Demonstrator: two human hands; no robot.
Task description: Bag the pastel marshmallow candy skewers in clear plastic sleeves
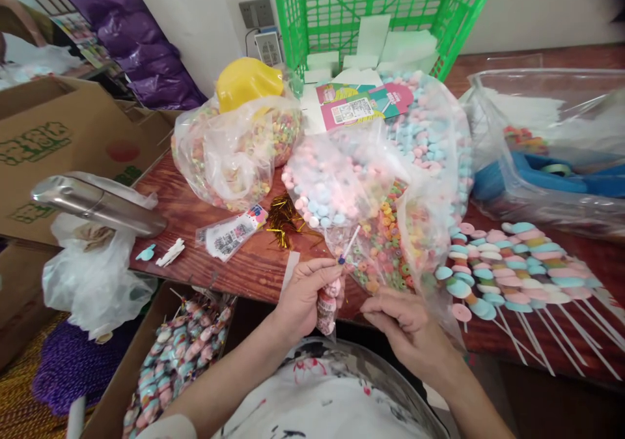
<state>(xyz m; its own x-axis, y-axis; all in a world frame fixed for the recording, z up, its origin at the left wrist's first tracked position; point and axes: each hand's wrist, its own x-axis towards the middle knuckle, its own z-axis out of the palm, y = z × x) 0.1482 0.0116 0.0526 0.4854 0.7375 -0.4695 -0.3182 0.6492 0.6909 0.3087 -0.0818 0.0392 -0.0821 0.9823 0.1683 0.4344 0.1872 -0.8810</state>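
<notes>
My left hand [307,292] pinches the neck of a small clear bag of candy [327,309], whose white stick [351,240] points up and to the right, with a dark blue tie at the neck. To its right, my right hand [403,322] has its thumb and fingers close together; whether something thin is between them is too small to tell. Gold twist ties [286,221] lie beyond my left hand, beside a pack of printed labels [232,234]. Bags of pink and blue candies [322,178] and ring candies [381,250] are just past both hands.
Candy skewers [522,269] lie at the right, below a clear plastic bin [551,198]. A green basket [288,35] stands at the back. A steel flask [97,204] lies at the left, above an open box of wrapped skewers [180,348]. A yellow bowl [249,84] rests on bagged candy.
</notes>
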